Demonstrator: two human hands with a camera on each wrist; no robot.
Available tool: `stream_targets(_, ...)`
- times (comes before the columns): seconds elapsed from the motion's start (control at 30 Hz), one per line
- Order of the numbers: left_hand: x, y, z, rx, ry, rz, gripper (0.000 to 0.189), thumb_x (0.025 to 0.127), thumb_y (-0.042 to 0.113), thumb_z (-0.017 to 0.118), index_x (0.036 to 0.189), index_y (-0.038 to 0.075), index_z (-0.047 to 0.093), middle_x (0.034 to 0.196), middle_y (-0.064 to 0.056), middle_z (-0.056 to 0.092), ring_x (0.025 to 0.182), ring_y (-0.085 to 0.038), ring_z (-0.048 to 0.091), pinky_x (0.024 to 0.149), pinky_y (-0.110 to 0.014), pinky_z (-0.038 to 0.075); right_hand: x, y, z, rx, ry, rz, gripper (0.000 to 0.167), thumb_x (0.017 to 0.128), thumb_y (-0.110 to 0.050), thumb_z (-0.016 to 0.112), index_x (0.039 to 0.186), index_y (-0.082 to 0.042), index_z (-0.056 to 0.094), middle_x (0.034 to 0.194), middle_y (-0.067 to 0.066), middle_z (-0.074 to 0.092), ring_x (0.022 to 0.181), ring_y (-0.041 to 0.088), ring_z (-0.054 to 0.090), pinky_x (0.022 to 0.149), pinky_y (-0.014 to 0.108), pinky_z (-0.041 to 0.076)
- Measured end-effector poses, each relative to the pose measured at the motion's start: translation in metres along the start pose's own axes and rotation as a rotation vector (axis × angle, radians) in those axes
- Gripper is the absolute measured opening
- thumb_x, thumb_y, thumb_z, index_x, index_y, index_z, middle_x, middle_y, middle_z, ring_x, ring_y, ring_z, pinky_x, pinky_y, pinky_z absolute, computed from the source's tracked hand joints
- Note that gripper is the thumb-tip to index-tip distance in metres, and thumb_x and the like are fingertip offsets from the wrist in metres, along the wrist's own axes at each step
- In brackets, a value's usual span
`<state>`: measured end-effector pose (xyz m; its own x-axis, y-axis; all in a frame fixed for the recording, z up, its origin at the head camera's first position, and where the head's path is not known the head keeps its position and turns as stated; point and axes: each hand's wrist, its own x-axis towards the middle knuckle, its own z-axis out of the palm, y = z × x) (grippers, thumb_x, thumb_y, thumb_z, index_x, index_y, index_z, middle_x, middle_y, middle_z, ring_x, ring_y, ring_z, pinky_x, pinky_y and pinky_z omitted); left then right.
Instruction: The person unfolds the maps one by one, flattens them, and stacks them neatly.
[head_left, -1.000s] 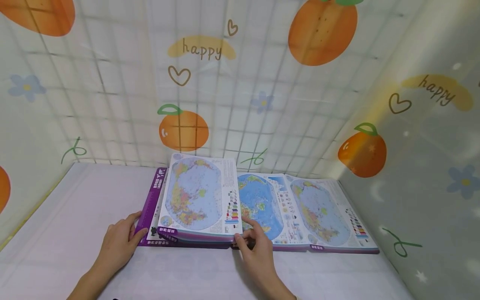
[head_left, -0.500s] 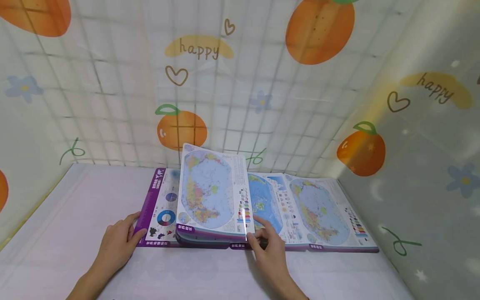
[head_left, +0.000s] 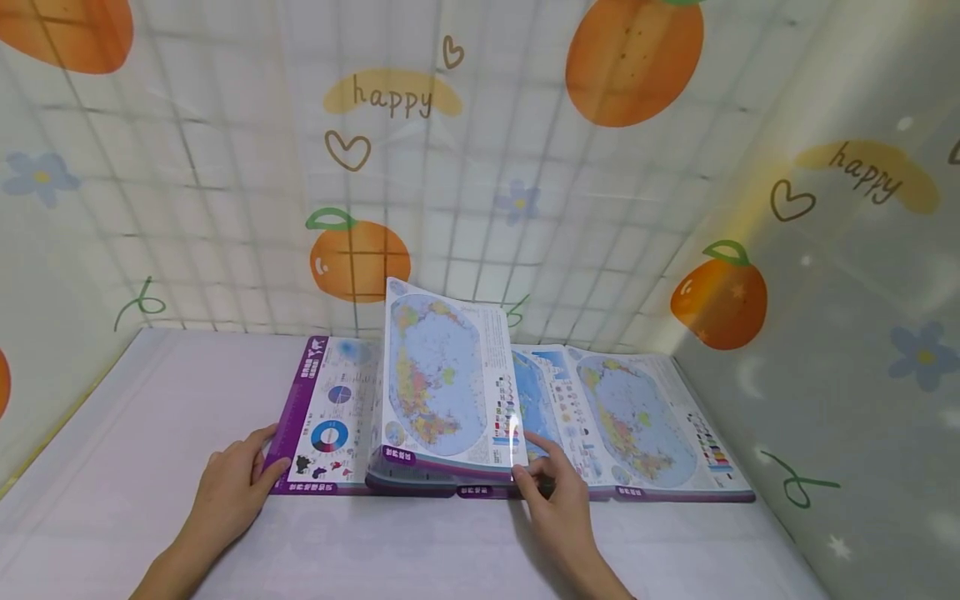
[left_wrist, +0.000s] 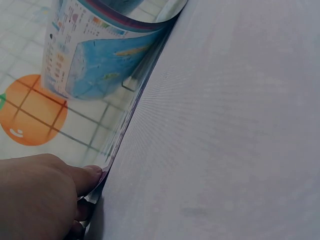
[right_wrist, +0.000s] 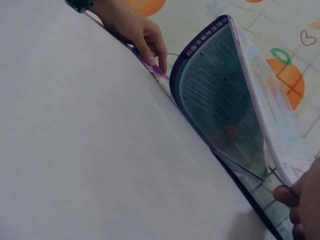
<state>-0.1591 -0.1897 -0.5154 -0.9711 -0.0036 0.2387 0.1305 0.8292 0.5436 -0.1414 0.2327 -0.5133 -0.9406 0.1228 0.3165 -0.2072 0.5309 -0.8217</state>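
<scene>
A glossy folding world map [head_left: 637, 425] lies stretched across the table. Its leftmost panel has a purple border [head_left: 294, 417] and charts. My left hand [head_left: 231, 487] pinches that border at the lower left, thumb on top. In the left wrist view the thumb [left_wrist: 86, 179] lies at the edge and the other fingers are partly hidden. One folded-over panel [head_left: 446, 383], printed with a pale blue map, stands lifted and curved above the middle. My right hand [head_left: 557, 492] pinches its lower right corner. The right wrist view shows the panel's text-covered underside [right_wrist: 220, 95] bowed up from the fold.
A white table surface [head_left: 210, 375] extends left of the map and in front of it. Behind and at the right hangs a translucent curtain [head_left: 480, 242] with orange prints, and a wire grid shows through it. The map's far edge lies near the curtain.
My right hand has moved to the right with the lifted panel, which now bends upward more. More of the chart panel shows at the left. The left hand keeps its place on the border.
</scene>
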Motion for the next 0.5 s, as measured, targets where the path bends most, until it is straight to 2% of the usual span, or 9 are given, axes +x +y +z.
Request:
stream_targets(0.33, -0.001, 0.001, 0.0, -0.01, -0.009, -0.008, 0.057, 0.097, 0.022, 0.077, 0.143, -0.006, 0.057, 0.072, -0.001, 0.048, 0.069, -0.018, 0.042, 0.07, -0.036, 0.03, 0.003, 0.009, -0.014, -0.028, 0.03, -0.015, 0.049, 0.097, -0.004, 0.074, 0.142, -0.021, 0.062, 0.077, -0.006, 0.069, 0.064, 0.008, 0.061, 0.062, 0.022, 0.052)
stream_targets(0.5, 0.0, 0.001, 0.0, -0.007, -0.006, -0.016, 0.058, 0.096, 0.021, 0.078, 0.143, -0.006, 0.057, 0.071, -0.001, 0.048, 0.069, -0.018, 0.043, 0.069, -0.036, 0.031, 0.005, 0.014, -0.022, -0.022, 0.059, 0.012, 0.046, 0.099, -0.006, 0.073, 0.142, -0.019, 0.062, 0.079, -0.002, 0.071, 0.065, 0.011, 0.067, 0.061, 0.023, 0.054)
